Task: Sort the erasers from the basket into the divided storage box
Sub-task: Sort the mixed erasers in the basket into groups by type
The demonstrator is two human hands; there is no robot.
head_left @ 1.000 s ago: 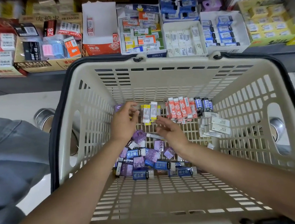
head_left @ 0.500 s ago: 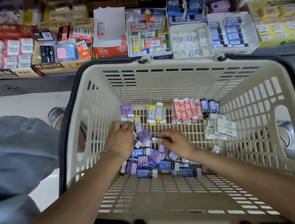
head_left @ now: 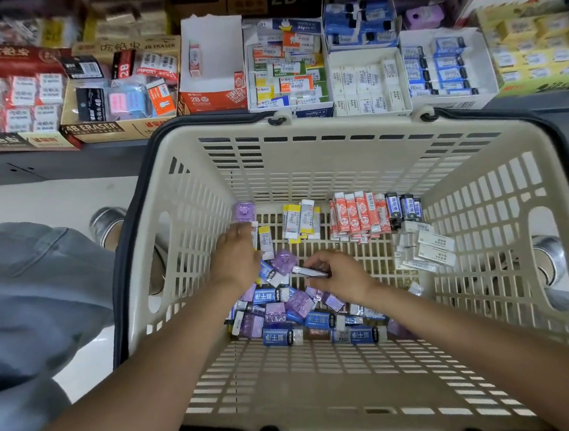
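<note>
Lowered right hand (head_left: 340,274) pinching eraser (head_left: 310,271)

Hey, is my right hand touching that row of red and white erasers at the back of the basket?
Apart. The head view shows the right hand nearer, with bare basket floor between its fingers and the red and white erasers.

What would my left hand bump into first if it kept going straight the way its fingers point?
Most likely the yellow-and-white eraser lying right at the fingertips of your left hand, with the purple eraser against the basket wall just beyond. Depth is hard to judge here, so the hand may already touch it.
</note>
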